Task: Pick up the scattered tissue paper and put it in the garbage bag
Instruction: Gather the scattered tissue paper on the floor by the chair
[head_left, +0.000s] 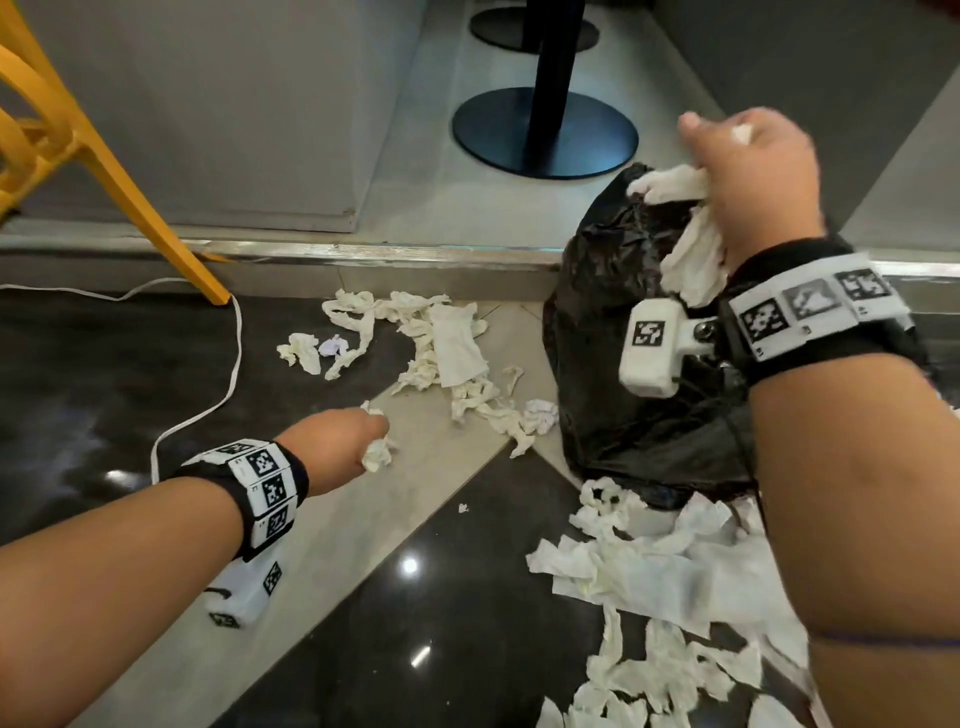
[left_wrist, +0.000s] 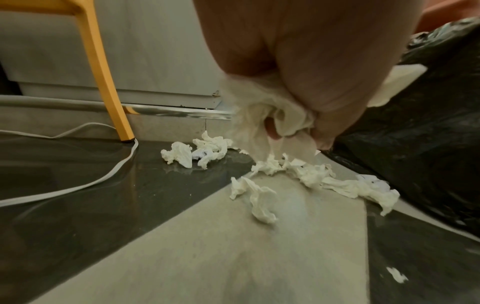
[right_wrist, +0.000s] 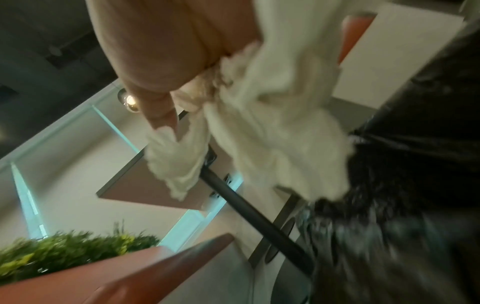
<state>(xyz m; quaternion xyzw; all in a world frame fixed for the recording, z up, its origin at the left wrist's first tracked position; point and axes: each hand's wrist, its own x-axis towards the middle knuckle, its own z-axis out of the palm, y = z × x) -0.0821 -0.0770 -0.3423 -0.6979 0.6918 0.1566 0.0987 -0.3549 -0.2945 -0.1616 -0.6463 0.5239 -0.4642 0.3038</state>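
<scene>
Right hand (head_left: 753, 176) at upper right of the head view, fingers clamped round a wad of tissue (head_left: 685, 244) that hangs over the mouth of the black garbage bag (head_left: 623, 374). Left hand (head_left: 337, 441) low at centre left, fingers curled round a small crumpled tissue (head_left: 376, 453) just above the floor (head_left: 311, 597); the left wrist view confirms the fist is closed on it.

Step in hand, as I read it: the right hand is at the drop-off, the left is mid-pickup. Next move likely calls for the right fingers to let go once the wad is over the opening, so nothing slides down the outside of the bag; then the left hand carries its piece across to the same opening.

Counts: one garbage bag, two hands, each holding one wad. Loose tissue still on the floor in two main patches: a strung-out cluster (head_left: 431, 353) at centre frame left of the bag, and a bigger heap (head_left: 649, 582) at lower right in front of it. Single pieces are too tangled to count. One tiny scrap (head_left: 462, 507) lies between the patches. Also one yellow chair leg (head_left: 156, 208), one white cable (head_left: 228, 374), two round black table bases (head_left: 545, 135).
</scene>
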